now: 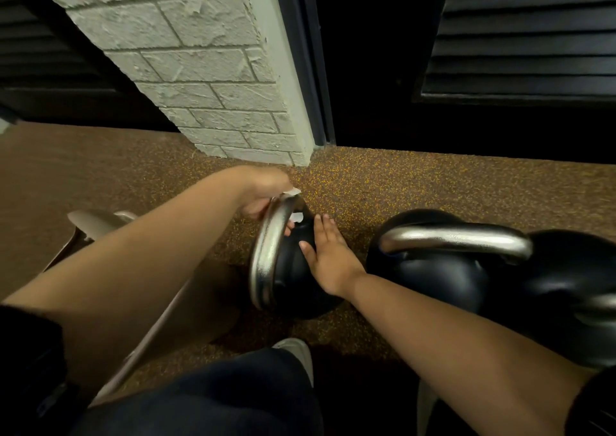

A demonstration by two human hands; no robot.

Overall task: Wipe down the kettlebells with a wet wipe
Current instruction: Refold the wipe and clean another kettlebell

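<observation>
Head view: the left hand's (pixel 263 189) fingers curl round the far end of the kettlebell's (pixel 293 279) steel handle (pixel 270 249), clamping the white wet wipe (pixel 297 216) against it. Just beside them, the right hand's (pixel 328 255) fingers lie straight and together, flat on the black bell, which stands on speckled floor (pixel 400 182).

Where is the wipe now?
Head view, centre: the wipe is gripped in the left hand around the far end of the left kettlebell's handle, below the brick pillar.
</observation>
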